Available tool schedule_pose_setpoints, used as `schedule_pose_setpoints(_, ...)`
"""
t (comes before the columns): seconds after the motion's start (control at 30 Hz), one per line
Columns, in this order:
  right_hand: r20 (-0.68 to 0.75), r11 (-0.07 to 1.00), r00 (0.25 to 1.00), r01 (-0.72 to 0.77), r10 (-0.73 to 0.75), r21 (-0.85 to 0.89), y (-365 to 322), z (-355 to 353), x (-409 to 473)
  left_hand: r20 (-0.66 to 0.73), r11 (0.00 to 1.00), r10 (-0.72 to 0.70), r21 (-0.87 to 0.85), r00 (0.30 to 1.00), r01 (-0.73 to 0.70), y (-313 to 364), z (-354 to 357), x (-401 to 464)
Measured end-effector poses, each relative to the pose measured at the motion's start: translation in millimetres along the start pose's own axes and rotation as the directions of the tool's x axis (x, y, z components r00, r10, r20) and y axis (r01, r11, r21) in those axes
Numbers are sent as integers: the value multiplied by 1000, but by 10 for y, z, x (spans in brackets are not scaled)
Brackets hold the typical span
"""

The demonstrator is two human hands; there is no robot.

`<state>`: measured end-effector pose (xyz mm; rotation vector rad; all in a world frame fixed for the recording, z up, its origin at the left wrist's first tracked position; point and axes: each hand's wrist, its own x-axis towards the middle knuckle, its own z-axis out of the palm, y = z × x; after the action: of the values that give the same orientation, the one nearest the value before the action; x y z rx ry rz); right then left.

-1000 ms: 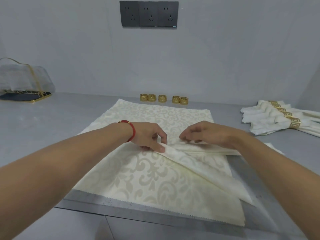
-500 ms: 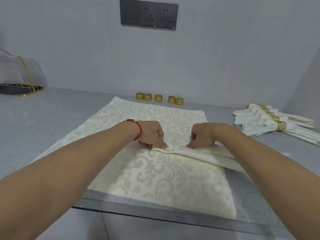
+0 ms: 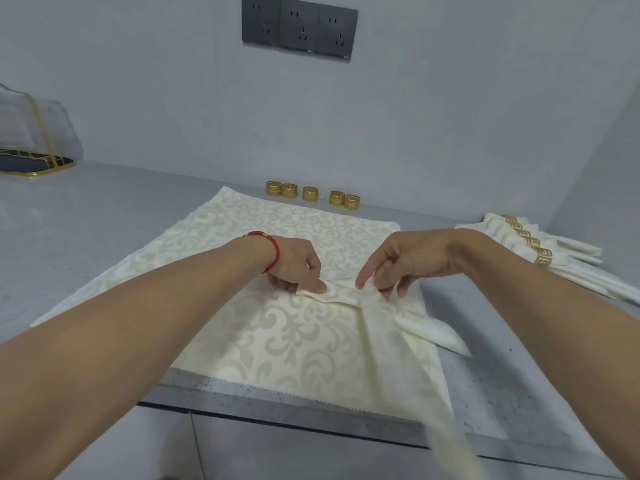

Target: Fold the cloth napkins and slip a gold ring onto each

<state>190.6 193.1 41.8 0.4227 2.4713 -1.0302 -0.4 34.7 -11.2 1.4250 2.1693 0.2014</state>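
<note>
Napkin [image 3: 346, 296] strip lies left–right — left hand [image 3: 298, 265] and right hand [image 3: 405, 261] pinching it.

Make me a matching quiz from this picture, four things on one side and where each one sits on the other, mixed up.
Things:
1. loose gold rings
2. ringed napkins
3. wall sockets
4. clear holder

Places:
A. far left of the counter
B. right side of the counter
C. on the wall above the counter
D. in a row by the wall, behind the patterned cloth

Pairs: 1-D, 2-B, 3-C, 4-A
</note>
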Motion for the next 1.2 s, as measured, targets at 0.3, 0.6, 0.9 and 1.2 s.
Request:
schedule_pose_setpoints(0.3, -265, 948, 963, -44, -43, -314, -14, 161, 394, 47, 1000, 18, 8, 999, -18, -5, -37, -19)
schedule_pose_setpoints(0.6, -386, 955, 915, -1, -118, -295, 158, 280, 521, 65, 997, 54, -51, 996, -50, -36, -38, -33)
schedule_pose_setpoints(0.9, -451, 951, 881, -5, -143, -310, 219, 306, 583, 43, 997, -2, -72, 999, 5, 19, -119, -144)
schedule_pose_setpoints(1.2, -489, 951, 852, 31, -187, -308, 231, 414, 594, -323, 989, 142, 18, 936, -144, 155, 252, -193)
